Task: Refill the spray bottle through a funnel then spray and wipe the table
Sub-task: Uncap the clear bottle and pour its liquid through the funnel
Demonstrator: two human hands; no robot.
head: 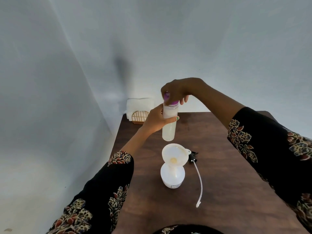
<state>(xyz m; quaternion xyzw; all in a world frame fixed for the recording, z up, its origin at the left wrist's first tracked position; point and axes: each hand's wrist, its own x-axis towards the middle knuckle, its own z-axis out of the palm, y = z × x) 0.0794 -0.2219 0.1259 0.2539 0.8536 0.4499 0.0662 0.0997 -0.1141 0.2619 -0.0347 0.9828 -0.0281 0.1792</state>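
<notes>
Near edge: dark patterned sleeves frame a brown wooden table [219,208]. On it, close in, the spray bottle [172,178] stands upright and uncapped, a white funnel [173,155] seated in its neck, tilted a little. A pale yellowish spot shows at the bottom of the funnel — liquid or just the throat, cannot tell. A small label sits low on the bottle's side with dark print; too small to read, no brand made out. Just right of the bottle the spray head [192,157] lies on the table, its long dip tube [200,181] trailing toward the near edge. Further out, held in the air above the funnel and clear of it, is a clear refill bottle [168,125] of cloudy pale liquid with a purple cap [169,99]. Left hand [157,120] wraps round its body, thumb across the front; right hand [179,90] comes over the top, fingers curled on the cap — twisting it on or off, cannot tell which. No writing visible on this bottle. Far corner, against the white wall: a gold wire holder [139,116] with white paper napkins [140,103]. Progress, judging by layout: setup is done — head off, funnel in. How full the spray bottle is cannot be read through the white plastic. Left for certain: pull the funnel, refit the head, spray, wipe. Table looks dry and unwiped so far.
</notes>
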